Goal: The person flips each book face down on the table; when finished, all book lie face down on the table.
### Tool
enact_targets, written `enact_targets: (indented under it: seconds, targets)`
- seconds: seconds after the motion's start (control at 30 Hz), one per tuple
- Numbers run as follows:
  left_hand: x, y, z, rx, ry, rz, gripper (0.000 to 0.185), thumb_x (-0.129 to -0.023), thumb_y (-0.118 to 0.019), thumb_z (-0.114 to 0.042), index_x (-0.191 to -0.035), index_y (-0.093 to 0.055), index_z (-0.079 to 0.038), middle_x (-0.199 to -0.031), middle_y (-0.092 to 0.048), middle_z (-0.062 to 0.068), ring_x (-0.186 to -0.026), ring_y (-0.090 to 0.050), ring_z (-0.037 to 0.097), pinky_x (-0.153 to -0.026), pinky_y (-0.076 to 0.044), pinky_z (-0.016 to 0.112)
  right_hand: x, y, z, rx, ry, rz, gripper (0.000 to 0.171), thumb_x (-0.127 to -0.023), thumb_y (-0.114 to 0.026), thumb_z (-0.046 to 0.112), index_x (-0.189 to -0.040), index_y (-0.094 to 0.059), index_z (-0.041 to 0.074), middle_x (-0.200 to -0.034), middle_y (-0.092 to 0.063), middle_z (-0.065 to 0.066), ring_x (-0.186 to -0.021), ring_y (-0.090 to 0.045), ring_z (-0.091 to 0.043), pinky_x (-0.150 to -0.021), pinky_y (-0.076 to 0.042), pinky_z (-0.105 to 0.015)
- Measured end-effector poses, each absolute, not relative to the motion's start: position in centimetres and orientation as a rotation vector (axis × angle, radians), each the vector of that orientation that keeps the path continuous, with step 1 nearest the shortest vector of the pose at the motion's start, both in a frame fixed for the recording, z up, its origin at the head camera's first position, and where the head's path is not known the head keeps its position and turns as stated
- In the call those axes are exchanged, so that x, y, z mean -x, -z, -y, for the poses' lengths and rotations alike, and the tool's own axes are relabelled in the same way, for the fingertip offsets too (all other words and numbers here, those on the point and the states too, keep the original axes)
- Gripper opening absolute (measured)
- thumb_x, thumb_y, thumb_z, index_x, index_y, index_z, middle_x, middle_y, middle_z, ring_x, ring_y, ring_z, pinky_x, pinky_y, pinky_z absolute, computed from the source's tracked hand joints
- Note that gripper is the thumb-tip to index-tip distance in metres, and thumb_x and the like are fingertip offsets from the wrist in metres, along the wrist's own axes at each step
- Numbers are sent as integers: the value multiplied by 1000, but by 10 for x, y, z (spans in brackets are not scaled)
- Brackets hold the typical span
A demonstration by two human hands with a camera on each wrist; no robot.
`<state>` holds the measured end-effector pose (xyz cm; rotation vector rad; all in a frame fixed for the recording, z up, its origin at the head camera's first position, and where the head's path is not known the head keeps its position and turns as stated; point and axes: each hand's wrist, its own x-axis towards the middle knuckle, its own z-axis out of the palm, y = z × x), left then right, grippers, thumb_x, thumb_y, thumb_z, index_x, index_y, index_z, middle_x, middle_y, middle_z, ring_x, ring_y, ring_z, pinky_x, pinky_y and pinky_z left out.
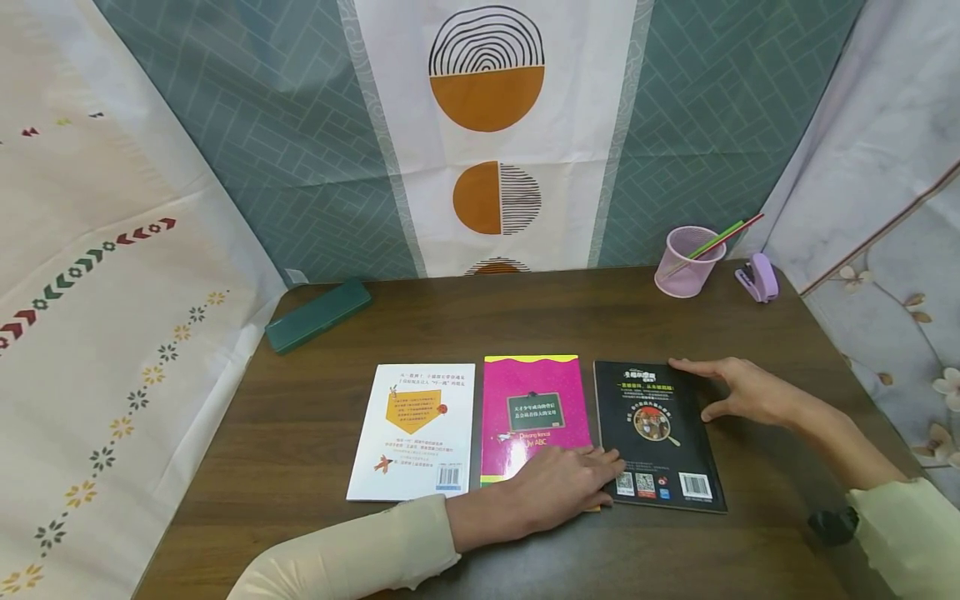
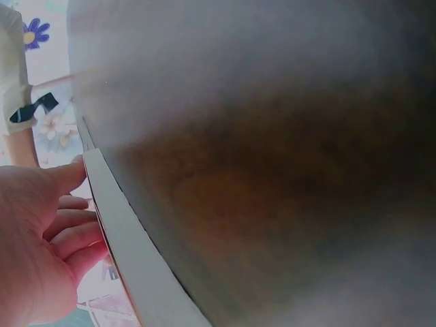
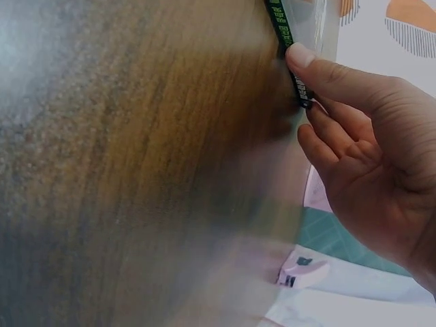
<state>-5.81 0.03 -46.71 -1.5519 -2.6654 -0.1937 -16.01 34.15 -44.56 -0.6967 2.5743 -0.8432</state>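
Three books lie in a row on the dark wooden table point(image 1: 465, 321): a white book point(image 1: 412, 433), a pink book point(image 1: 498, 383) and a black book point(image 1: 615, 400). My left hand point(image 1: 558, 487) lies across the lower part of the pink book, fingers extended to the black book's lower left edge. Its palm hides the pink book's lower right part. At the black book's upper right corner, my right hand point(image 1: 750, 392) touches the edge, index finger at the top and thumb lower on the side. The right wrist view shows that thumb against the book's narrow printed edge point(image 3: 278, 20).
A green case point(image 1: 318, 317) lies at the back left. Toward the back right stand a pink mesh pen cup point(image 1: 678, 279) with sticks in it and a purple stapler point(image 1: 763, 279). Patterned cloth point(image 1: 300, 167) hangs behind the table and at both sides.
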Motion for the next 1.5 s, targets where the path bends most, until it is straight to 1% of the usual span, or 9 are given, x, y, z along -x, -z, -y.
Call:
enact_targets:
  seconds: [0.13, 0.5, 0.63, 0.73, 0.83, 1.07, 1.27, 1.37, 1.5]
  targets:
    - [58, 467, -1, 1576, 198, 2657, 49, -105, -69, -39, -147, -65, -15, -145, -67, 0, -130, -64, 12, -97, -55, 21, 160, 445, -342, 698, 847, -2559, 90, -78, -92, 3, -156, -48, -2, -156, -47, -33, -141, -42, -62, -108, -38, -76]
    - [58, 466, -4, 1607, 158, 2666, 48, -107, -67, -39, -149, -63, -16, -148, -64, -1, -133, -63, 13, -87, -58, 19, 163, 442, -340, 719, 808, -2553, 90, -79, -91, 0, -157, -47, -3, -156, -45, -34, -141, -41, -63, -108, -38, -75]
    - [59, 463, 0, 1640, 194, 2717, 53, -107, -66, -40, -153, -59, -16, -153, -60, -1, -139, -57, 11, -98, -54, 20, 163, 440, -339, 714, 784, -2548, 87, -82, -88, -3, -158, -45, -2, -157, -42, -37, -141, -40, -64, -108, -38, -76]
    - [61, 459, 8, 1653, 270, 2792, 60, -106, -64, -45, -158, -53, -16, -160, -53, -2, -148, -46, 11, -112, -44, 22, 160, 437, -335, 719, 782, -2557, 88, -85, -87, 0, -160, -41, -2, -159, -39, -38, -142, -38, -64, -108, -36, -77]
    - [65, 454, 22, 1630, 398, 2875, 72, -105, -63, -53, -164, -43, -15, -168, -41, -1, -157, -31, 13, -120, -35, 28, 155, 432, -327, 749, 820, -2590, 96, -84, -91, 12, -162, -36, -2, -161, -35, -37, -143, -37, -63, -109, -35, -77]
    - [80, 447, 70, 1473, 813, 2963, 108, -90, -81, -55, -172, -20, -17, -177, -19, 1, -163, -14, 16, -121, -38, 41, 139, 427, -303, 770, 971, -2640, 118, -77, -97, 36, -169, -28, 12, -169, -30, -29, -147, -34, -60, -107, -34, -81]
    - [90, 448, 118, 1253, 1051, 2992, 126, -81, -91, -53, -173, -7, -29, -178, -15, -1, -163, -12, 15, -114, -47, 45, 128, 432, -289, 760, 1085, -2614, 123, -76, -98, 34, -172, -21, 22, -172, -27, -22, -150, -31, -58, -105, -33, -83]
    - [94, 453, 144, 1136, 1104, 3002, 130, -78, -92, -54, -173, -8, -28, -178, -15, -2, -162, -12, 13, -115, -46, 45, 126, 438, -286, 784, 1167, -2583, 124, -75, -99, 28, -172, -22, 22, -174, -25, -19, -151, -30, -55, -106, -31, -84]
    - [99, 459, 179, 1025, 1098, 3005, 135, -74, -94, -57, -173, -7, -26, -179, -10, -2, -162, -10, 10, -121, -38, 46, 123, 447, -286, 820, 1260, -2524, 123, -75, -99, 18, -171, -23, 21, -175, -24, -11, -157, -30, -30, -109, -31, -82]
